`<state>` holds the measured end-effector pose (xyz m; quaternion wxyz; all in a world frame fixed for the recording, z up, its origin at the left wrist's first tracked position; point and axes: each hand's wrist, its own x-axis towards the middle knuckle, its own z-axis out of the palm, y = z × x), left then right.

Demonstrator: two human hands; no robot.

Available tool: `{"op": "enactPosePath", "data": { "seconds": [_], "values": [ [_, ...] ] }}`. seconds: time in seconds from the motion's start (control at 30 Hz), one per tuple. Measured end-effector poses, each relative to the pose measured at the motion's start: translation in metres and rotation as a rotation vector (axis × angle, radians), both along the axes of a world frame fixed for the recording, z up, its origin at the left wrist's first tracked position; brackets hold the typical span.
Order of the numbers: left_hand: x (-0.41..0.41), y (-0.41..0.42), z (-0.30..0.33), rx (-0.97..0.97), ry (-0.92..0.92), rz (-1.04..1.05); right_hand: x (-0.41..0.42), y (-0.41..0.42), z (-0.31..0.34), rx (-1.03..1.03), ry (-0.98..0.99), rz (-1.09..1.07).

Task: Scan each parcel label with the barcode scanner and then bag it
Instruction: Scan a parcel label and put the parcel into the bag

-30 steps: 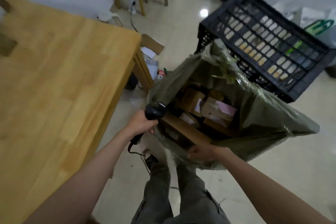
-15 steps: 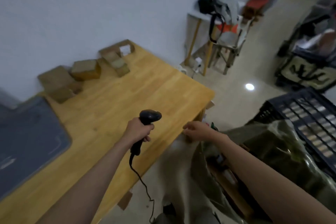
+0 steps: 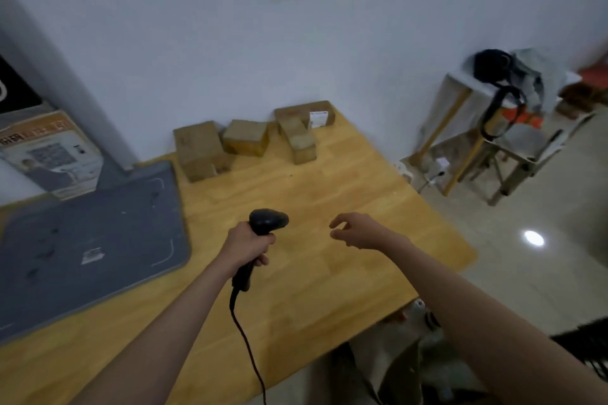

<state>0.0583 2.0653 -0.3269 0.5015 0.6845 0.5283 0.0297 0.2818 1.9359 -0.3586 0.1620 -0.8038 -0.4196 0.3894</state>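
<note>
Currently my left hand [image 3: 247, 244] keeps a closed grip around the handle of the black corded barcode scanner [image 3: 263, 233], head aimed toward 12 o'clock. My right hand [image 3: 357, 231] hangs over the light wooden bench [image 3: 329, 273] with fingers loosely spread, holding nothing. The brown cardboard parcels [image 3: 250, 138] sit in a cluster at 12 o'clock against the wall, well apart from both hands. The olive-grey bag [image 3: 394, 368] lies below the bench edge at 5 o'clock.

Risks, in my judgement:
1. The black cable [image 3: 245, 339] trails across the bench; a long reach may snag it.
2. Only one white label [image 3: 317, 118] is visible; other labels may face away, causing a failed scan.
3. The bag mouth may slump shut.
</note>
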Motion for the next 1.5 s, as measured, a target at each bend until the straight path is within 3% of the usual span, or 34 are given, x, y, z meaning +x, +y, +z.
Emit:
{"op": "enactPosePath", "data": {
  "seconds": [0.33,0.53,1.0,1.23,1.5],
  "values": [
    [0.089,0.079,-0.012,-0.052,0.014,0.166,0.103,0.119,-0.025,-0.022,-0.054,0.09],
    [0.129,0.112,-0.035,-0.109,0.052,0.24,0.15,0.193,-0.04,-0.069,-0.231,0.061],
    [0.132,0.146,-0.097,-0.175,0.11,0.338,0.165,0.368,-0.119,-0.045,-0.281,-0.052],
    [0.11,0.135,-0.108,-0.174,0.089,0.381,0.152,0.34,-0.137,0.042,-0.384,0.005],
    [0.07,0.109,-0.105,-0.205,-0.106,0.502,0.094,0.19,-0.137,0.176,-0.111,0.178]
  ]
}}
